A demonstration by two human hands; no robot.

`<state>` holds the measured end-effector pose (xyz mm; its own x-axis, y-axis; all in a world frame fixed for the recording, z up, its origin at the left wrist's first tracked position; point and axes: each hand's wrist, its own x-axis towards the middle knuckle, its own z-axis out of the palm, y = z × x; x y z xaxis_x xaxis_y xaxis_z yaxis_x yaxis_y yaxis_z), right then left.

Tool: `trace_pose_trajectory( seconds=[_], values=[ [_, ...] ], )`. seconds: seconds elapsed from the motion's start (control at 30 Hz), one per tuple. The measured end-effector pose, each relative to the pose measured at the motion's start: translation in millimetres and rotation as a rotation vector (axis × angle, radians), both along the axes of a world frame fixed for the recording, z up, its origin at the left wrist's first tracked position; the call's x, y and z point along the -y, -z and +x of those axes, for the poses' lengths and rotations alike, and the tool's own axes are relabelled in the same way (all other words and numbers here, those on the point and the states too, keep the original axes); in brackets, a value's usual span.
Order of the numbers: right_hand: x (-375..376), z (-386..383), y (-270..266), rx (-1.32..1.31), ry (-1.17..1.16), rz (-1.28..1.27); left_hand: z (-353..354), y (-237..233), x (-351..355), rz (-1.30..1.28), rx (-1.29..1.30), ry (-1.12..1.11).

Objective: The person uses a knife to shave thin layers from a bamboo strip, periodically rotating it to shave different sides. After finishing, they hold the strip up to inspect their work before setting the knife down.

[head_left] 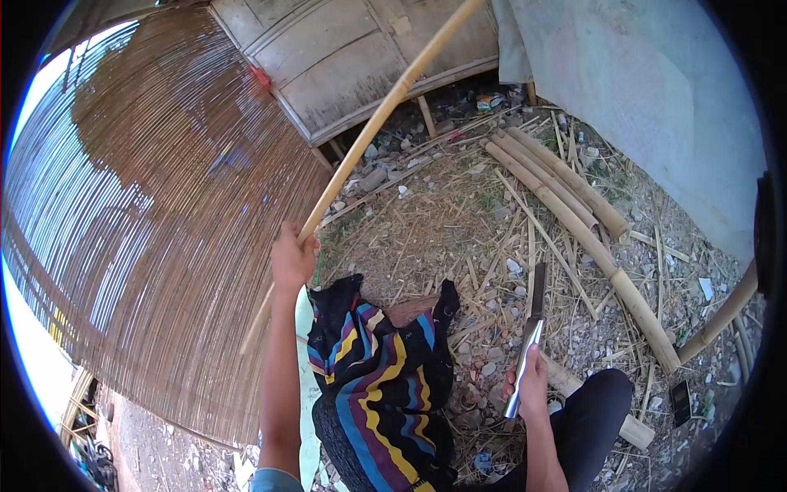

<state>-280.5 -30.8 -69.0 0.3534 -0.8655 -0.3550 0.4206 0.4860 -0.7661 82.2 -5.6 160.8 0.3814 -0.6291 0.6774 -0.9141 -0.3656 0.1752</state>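
Observation:
My left hand (293,256) is closed around a long bamboo strip (369,135), which slants from the lower left up past the top edge of the view. In my right hand (531,384) is a long knife with a shiny metal handle (525,369); its dark blade (538,289) points away from me, over the littered ground. A black cloth with coloured stripes (385,394) lies bunched between my arms, over my lap area. My dark-trousered knee (602,402) is beside the right forearm.
Several bamboo poles (566,197) lie on the ground at the right, among shavings and stones. A slatted bamboo screen (188,246) rises at the left. Wooden panels (336,57) stand at the back, a pale sheet (631,90) hangs at the right, and a phone-like dark object (680,403) lies lower right.

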Motion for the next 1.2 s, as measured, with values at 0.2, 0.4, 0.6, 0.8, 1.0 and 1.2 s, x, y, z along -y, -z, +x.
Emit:
trace_pose_trajectory(
  seconds=[0.2,0.4,0.6,0.8,1.0,1.2],
  values=[
    [-0.2,-2.8,2.8,-0.09,0.062,-0.071,-27.2,-2.8,-11.9,0.239,0.348,-0.172],
    [-0.8,-4.6,0.4,-0.127,0.076,-0.091,-24.8,26.7,-22.7,0.526,0.454,-0.121],
    [1.9,-6.3,-1.6,-0.176,0.098,-0.069,-52.6,22.3,-27.9,0.766,0.511,0.003],
    [3.9,-7.6,2.5,-0.304,0.104,-0.129,-97.7,27.5,-22.0,0.714,0.644,0.26],
    [9.8,-12.5,0.1,-0.193,0.179,-0.084,-124.2,33.6,-15.0,0.524,0.645,0.444],
    [-5.6,7.6,10.4,-0.237,0.155,-0.095,-133.1,30.9,-4.8,0.449,0.679,0.522]
  ],
)
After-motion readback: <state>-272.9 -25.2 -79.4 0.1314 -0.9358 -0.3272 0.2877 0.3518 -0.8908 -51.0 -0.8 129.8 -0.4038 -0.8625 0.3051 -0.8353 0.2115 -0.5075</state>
